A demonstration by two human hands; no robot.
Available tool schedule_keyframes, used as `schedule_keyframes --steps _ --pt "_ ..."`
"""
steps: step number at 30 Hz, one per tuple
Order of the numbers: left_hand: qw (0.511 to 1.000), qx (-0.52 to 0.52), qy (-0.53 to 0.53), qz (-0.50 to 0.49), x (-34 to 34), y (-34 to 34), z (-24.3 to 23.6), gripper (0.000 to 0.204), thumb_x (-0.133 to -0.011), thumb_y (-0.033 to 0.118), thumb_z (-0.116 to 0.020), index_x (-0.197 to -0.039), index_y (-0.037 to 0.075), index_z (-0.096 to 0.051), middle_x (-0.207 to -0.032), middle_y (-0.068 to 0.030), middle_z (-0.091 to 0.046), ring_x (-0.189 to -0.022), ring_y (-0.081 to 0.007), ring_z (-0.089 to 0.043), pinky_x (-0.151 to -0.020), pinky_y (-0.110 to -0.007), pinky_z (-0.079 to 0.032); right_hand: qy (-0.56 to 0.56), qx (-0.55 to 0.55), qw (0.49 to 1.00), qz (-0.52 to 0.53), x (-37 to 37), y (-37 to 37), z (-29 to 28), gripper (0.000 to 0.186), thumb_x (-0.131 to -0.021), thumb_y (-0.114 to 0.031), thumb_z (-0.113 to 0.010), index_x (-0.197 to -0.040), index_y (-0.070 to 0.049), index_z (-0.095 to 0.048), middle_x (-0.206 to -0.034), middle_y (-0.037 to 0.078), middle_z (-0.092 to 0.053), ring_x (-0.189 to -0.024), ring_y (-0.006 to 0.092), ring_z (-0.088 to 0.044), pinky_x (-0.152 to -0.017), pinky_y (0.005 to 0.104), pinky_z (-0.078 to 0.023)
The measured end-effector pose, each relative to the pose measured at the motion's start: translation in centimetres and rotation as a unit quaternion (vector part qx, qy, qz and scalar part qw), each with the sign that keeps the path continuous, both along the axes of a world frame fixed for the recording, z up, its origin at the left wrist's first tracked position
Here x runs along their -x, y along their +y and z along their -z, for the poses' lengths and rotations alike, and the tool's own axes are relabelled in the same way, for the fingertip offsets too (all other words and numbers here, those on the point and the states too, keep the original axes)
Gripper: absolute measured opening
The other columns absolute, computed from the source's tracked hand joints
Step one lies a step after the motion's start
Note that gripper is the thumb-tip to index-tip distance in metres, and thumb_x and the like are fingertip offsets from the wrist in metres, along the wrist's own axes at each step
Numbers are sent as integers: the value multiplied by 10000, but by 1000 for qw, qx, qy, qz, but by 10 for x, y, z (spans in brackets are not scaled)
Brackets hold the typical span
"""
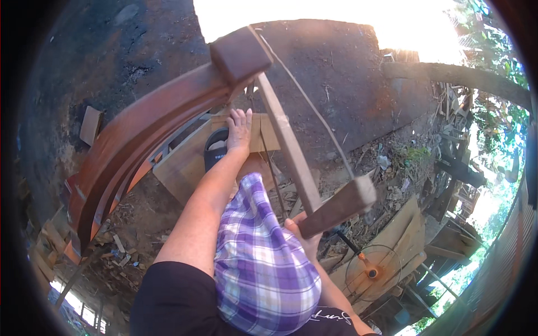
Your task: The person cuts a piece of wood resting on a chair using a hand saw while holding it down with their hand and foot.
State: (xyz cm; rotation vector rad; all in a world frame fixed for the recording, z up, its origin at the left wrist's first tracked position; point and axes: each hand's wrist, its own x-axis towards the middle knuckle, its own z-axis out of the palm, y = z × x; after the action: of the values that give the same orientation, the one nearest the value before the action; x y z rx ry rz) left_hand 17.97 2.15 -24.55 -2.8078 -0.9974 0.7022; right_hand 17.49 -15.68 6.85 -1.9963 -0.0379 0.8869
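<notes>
My right hand (306, 238) is wrapped round the near end of a wooden frame saw (288, 143). The saw has a long middle bar, a cord along its right side and a thin dark blade on its left. Its near end piece is slightly blurred. My left hand (240, 131) reaches forward with fingers stretched out, over or against a light brown board (193, 157); what its palm touches is hidden. Left of the saw rise curved reddish-brown wooden pieces (151, 106), with a thick block (241, 56) at their upper end. That block hides the saw's far end.
A foot in a dark sandal (215, 148) stands beside my left hand. To the right are a fan (371, 273) with an orange hub and flat boards (398, 241). Wood scraps (120, 246) litter the ground, and a beam (454, 75) crosses at the far right.
</notes>
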Motion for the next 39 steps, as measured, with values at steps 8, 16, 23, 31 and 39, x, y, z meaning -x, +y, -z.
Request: schedule_keyframes --steps 8,16,23,31,39 --pt "999 1 24 33 1 4 -17 1100 -672 385 -761 -1527 51 -155 -1401 -197 -326 -1328 -411 -304 -1032 -460 -329 -150 -70 982 -89 -47 68 137 135 -822 -101 -660 -841 16 -594 -624 68 -536 -614 114 -532 -575 321 -445" --pt "995 -100 4 15 -6 -1 -8 1398 -458 446 -888 -1540 79 -82 -1420 -170 -310 -1316 -385 -312 -1008 -461 -356 -61 -26 997 -29 -21 15 91 153 -827 -105 -676 -797 19 -592 -620 48 -553 -572 117 -526 -546 326 -434" --pt "998 -32 39 32 -3 -1 -10 700 -922 198 -490 -1538 107 -171 -1411 -173 -335 -1286 -412 -330 -981 -505 -353 -176 -65 979 -76 -12 7 83 91 -808 -46 -665 -806 14 -597 -627 26 -560 -577 83 -515 -524 303 -420" --pt "996 15 80 31 -7 5 -15 748 -903 250 -525 -1545 137 -158 -1412 -150 -343 -1285 -386 -332 -979 -483 -349 -107 -42 993 -33 -48 69 173 114 -772 -77 -624 -817 24 -595 -602 101 -559 -568 144 -543 -561 337 -449" --pt "995 20 90 40 -11 5 -37 738 -907 280 -527 -1536 117 -179 -1400 -153 -341 -1281 -388 -331 -993 -478 -338 -44 -38 998 -21 -4 -9 60 135 -812 -92 -710 -814 17 -631 -603 18 -573 -567 101 -542 -531 307 -443"
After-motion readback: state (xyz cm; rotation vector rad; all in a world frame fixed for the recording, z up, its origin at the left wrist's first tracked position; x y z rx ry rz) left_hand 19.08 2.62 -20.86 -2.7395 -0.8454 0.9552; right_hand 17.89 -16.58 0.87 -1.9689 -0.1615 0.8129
